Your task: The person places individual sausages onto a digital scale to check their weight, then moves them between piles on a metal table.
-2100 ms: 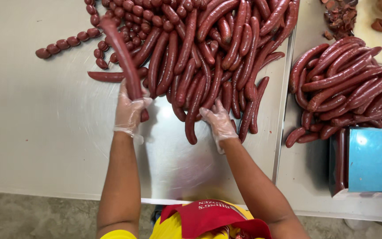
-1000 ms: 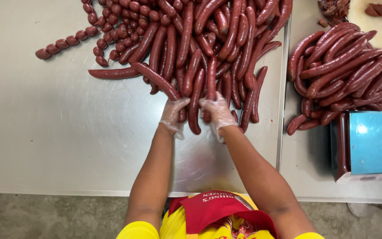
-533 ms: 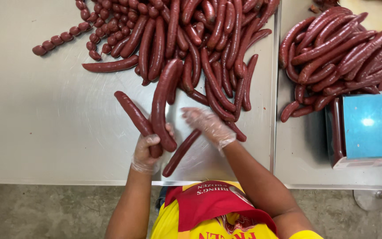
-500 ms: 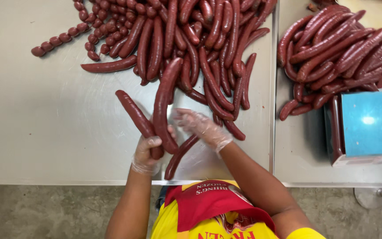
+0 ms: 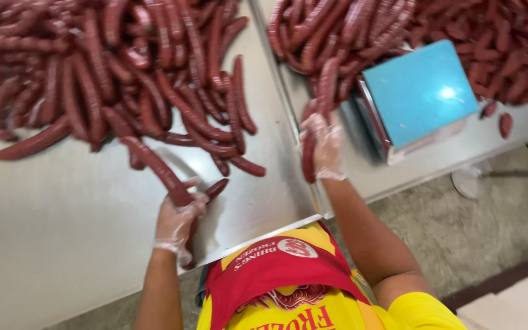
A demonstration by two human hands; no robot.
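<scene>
Gripping long dark-red sausages in both gloved hands: left hand [image 5: 177, 221], lower centre, closed round one sausage [image 5: 154, 166] rising to the upper left; right hand [image 5: 321, 145], centre right, closed on another sausage [image 5: 308, 156] beside a blue-topped scale [image 5: 420, 91]. Judged early in sorting: big heap of loose sausages [image 5: 117, 67] upper left, second heap [image 5: 459, 30] upper right. Underneath, grey steel table [image 5: 44, 244]; lower right, speckled concrete floor [image 5: 496, 232].

In my left hand [image 5: 177, 221] I hold a long, dark red sausage [image 5: 157, 168]. It slants up and away to the left, low over the steel surface [image 5: 62, 214]. My right hand [image 5: 324, 145] grips a second dark red sausage [image 5: 308, 156], hanging almost upright above the surface's edge. Both are smooth and slightly blurred.
</scene>
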